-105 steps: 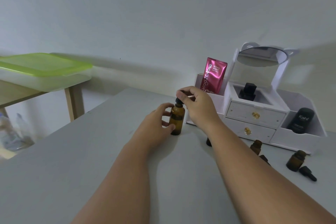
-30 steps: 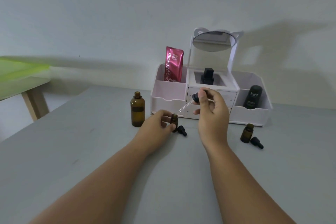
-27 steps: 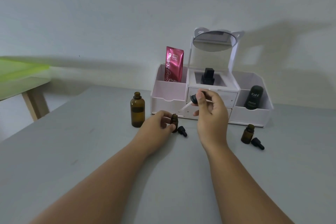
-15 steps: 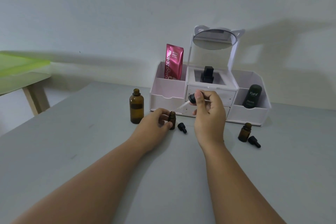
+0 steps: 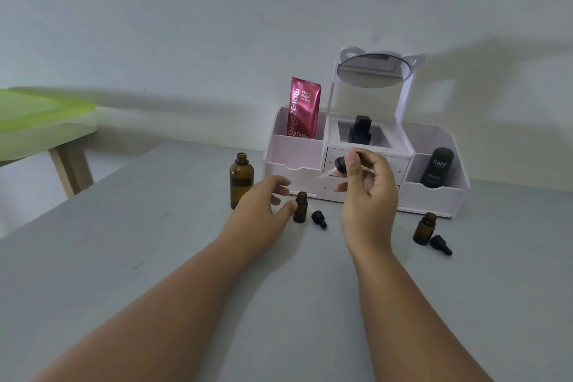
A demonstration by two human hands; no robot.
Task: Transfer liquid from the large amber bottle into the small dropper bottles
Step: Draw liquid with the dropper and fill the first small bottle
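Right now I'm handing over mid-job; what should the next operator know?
Left hand: relaxed, thumb beside the open small bottle.
Right hand: pinches the dropper, glass tip near that bottle's mouth.
Large amber bottle stands uncapped, further left.
Second small bottle stands open at far right.
A black cap lies beside each.
Fill levels unreadable.
Left: dose both small bottles, recap all.

Bare left hand [image 5: 260, 206], bare right hand [image 5: 369, 198]; forearms [image 5: 186, 304] uncovered to frame edge; thumbnail [image 5: 351, 160] short, plain.
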